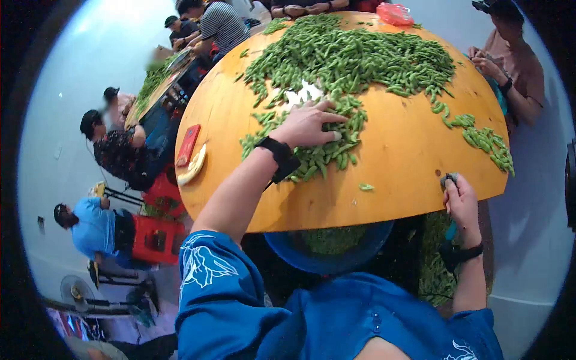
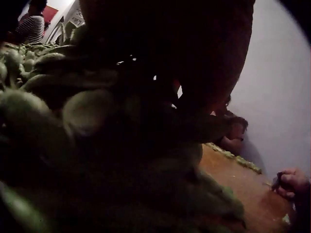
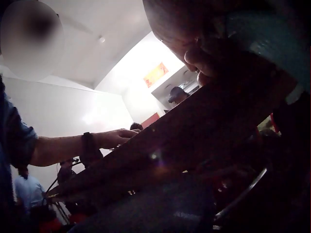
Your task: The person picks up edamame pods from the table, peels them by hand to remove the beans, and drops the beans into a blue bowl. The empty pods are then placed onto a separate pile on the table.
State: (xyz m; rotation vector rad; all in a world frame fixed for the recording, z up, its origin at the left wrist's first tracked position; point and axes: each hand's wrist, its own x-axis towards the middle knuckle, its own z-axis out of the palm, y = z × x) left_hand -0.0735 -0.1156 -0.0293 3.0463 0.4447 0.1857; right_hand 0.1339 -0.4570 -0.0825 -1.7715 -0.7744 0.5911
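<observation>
My left hand [image 1: 305,127] rests spread over a small heap of green soybean pods [image 1: 354,123] near the middle of the round wooden table [image 1: 408,162]. In the dark left wrist view, fuzzy pods [image 2: 90,109] crowd close under that hand. Just beyond the fingers lies a white crumpled piece [image 1: 305,92]. By the table's near right edge, my right hand [image 1: 462,204] holds a small dark grey object [image 1: 448,179] between thumb and fingers; its kind does not show. Something teal [image 1: 451,231] shows below that hand. The right wrist view is mostly the shadowed table edge.
A large pile of pods [image 1: 354,54] covers the far side, and a strip of pods [image 1: 486,144] runs along the right. A red phone-like item [image 1: 188,144] and a pale curved piece [image 1: 193,165] lie left. Below the edge stands a blue tub [image 1: 330,264]. Other people sit around.
</observation>
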